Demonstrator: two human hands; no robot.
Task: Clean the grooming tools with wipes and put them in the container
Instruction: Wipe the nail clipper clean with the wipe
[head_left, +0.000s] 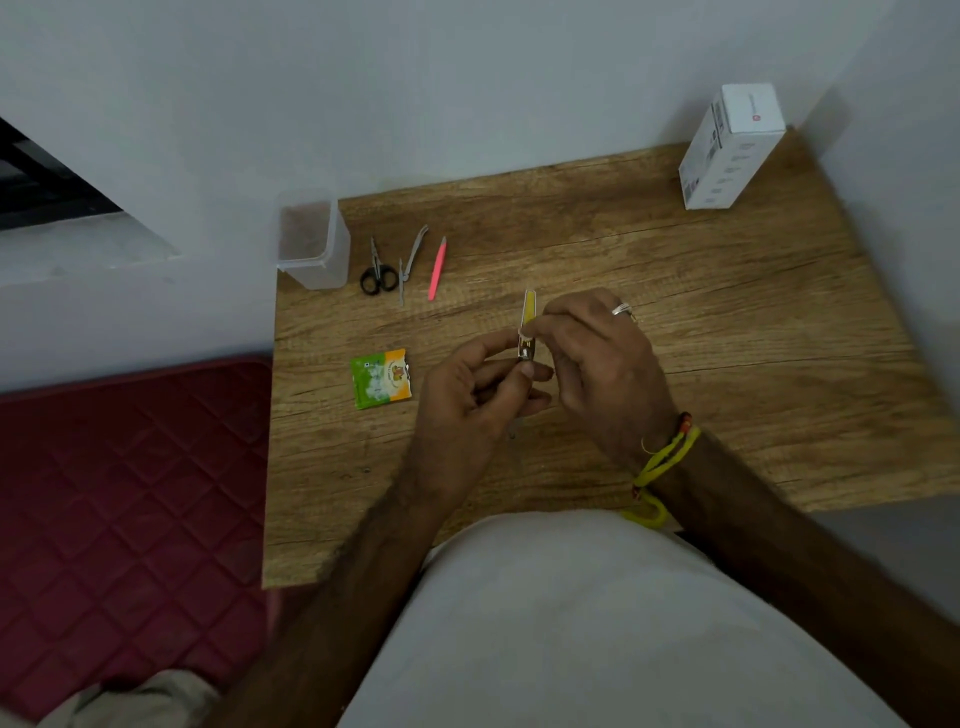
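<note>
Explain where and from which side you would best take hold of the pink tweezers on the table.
Probably pinch the pink tweezers across their middle, coming straight down from above. They lie flat on the table, long and thin, so only the narrow sides offer a grip. The metal tool lies close on their left, so keep fingers clear of it.

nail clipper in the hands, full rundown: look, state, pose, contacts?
The nail clipper is slim, with a yellow top face and a shiny metal end that looks like steel. It is held above the wooden table, its long axis running away from the person, yellow end farthest. The left hand pinches its near metal end; the right hand pinches its middle from the right side. No wipe is visible on it.
</note>
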